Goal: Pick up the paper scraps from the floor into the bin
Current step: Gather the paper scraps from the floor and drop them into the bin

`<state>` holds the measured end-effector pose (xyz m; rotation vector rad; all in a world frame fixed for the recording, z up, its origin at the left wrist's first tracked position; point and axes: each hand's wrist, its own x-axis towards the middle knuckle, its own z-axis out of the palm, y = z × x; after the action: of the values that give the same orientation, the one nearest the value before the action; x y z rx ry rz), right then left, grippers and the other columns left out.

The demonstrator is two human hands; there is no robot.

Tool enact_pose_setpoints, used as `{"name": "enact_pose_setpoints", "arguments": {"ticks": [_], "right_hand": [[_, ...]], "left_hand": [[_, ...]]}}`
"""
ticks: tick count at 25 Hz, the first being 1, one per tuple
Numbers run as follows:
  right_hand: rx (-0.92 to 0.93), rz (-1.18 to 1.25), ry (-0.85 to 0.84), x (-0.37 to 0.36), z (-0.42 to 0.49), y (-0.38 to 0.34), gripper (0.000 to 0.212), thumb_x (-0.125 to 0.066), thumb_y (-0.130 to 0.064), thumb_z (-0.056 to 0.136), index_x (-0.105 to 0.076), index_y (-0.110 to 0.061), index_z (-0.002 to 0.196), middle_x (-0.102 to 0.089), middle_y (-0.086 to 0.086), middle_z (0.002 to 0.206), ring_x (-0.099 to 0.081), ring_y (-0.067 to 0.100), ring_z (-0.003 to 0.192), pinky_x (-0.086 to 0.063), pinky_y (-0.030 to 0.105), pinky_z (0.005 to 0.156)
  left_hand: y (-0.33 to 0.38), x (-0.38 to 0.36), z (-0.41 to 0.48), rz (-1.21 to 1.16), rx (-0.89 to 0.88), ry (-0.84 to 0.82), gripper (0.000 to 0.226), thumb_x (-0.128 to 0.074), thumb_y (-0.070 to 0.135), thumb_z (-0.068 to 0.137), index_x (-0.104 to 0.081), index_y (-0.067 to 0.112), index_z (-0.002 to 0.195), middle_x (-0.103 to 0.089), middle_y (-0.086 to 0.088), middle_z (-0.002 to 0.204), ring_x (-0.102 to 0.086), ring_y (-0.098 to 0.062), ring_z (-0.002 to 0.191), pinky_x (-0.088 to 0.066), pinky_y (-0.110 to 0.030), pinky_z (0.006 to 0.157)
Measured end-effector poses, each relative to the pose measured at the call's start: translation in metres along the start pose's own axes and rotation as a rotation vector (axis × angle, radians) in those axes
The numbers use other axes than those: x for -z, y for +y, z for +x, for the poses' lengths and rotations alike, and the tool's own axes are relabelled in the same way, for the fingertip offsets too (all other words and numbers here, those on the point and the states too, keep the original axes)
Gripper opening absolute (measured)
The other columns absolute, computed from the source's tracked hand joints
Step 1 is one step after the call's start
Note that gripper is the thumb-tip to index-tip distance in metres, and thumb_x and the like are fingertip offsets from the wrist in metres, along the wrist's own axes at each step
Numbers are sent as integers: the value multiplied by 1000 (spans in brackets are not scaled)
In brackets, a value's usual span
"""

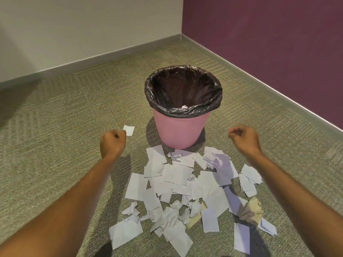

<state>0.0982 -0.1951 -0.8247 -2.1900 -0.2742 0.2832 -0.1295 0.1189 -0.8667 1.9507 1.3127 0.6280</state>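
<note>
Olive carpet (pixel 65 127) runs into the corner of two walls. On it the pink bin (pixel 180 130) stands upright, its black liner (pixel 185 111) folded over the rim. One white bit shows inside, low against the near wall.

Just in front of the bin lies the pile (pixel 185 182) of flat torn sheets and crumpled balls, its far edge at the bin's base.

The left hand (pixel 113 143) is raised to the left of the bin, fingers curled, pinching one small scrap (pixel 129 130) by its edge. The right hand (pixel 245 138) is raised on the bin's other side, clenched, with nothing showing in it.

The step in hand looks like dropping this scrap in. It would go best if the left hand swung right until it was fully over the mouth, dipped below the rim and only then let go, since light paper may flutter and land outside. The idle right hand could gather a bunch from the pile.
</note>
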Motion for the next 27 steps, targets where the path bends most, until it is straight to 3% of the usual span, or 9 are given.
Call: {"name": "enact_pose_setpoints", "arguments": {"ticks": [4,6,7,10,13,17,20,23,27], "right_hand": [[-53,-290,-256,-31,7,67,23,-71,-11,85,-65,-6,106,-66,17,114,-59,25,96,-47,32,82],[-49,-443,-361,-45,13,84,44,-75,-22,81,-60,-8,120,-63,16,123,-59,27,102,-44,30,78],[-45,-522,-399,-52,17,90,58,-77,-29,79,-55,-9,129,-59,15,129,-58,30,109,-46,32,81],[14,-762,-471,-67,27,104,94,-78,-49,74,-31,-19,149,-39,15,151,-44,36,132,-45,46,102],[46,-892,-581,-78,32,113,105,-76,-52,76,-11,-27,155,-10,11,163,-24,38,145,-31,56,112],[154,-977,-613,-86,25,117,83,-71,-45,83,-26,-25,149,-30,18,149,-42,40,128,-44,48,100],[268,-1068,-567,-89,13,112,58,-64,-38,88,-40,-18,137,-43,16,132,-50,37,114,-48,43,88],[401,-1124,-550,-91,-4,108,40,-57,-34,92,-48,-11,124,-51,15,120,-58,35,104,-48,40,77],[510,-1113,-583,-93,-25,106,27,-52,-17,93,-51,-8,118,-59,14,112,-63,35,98,-40,35,69]], "left_hand": [[-46,-23,-25,248,-91,-252,34,-56,25,92,-53,9,62,-54,-5,56,-54,-25,54,-45,-32,51],[-46,-39,-38,343,-152,-429,24,-62,34,89,-66,10,87,-68,-12,85,-66,-31,82,-57,-42,70],[-44,-47,-44,415,-192,-500,37,-66,41,86,-65,11,108,-66,-15,106,-64,-33,99,-55,-45,81],[-41,-70,-65,666,-232,-678,95,-68,63,74,-26,25,150,-24,-18,155,-29,-38,141,-33,-53,107],[-45,-92,-74,811,-303,-798,114,-69,66,70,2,35,153,14,-16,161,5,-40,148,-14,-61,114],[-53,-110,-75,849,-308,-834,103,-70,55,78,-2,34,153,13,-16,161,5,-43,147,-17,-63,113],[-55,-112,-75,833,-296,-778,79,-66,49,84,-25,25,147,-11,-18,157,-15,-43,143,-28,-56,110],[-52,-114,-78,856,-421,-671,55,-63,40,89,-43,15,134,-38,-14,136,-40,-36,123,-47,-44,94],[-53,-114,-79,746,-403,-644,50,-73,26,83,-53,13,128,-43,-15,125,-45,-35,114,-48,-38,88]]}}
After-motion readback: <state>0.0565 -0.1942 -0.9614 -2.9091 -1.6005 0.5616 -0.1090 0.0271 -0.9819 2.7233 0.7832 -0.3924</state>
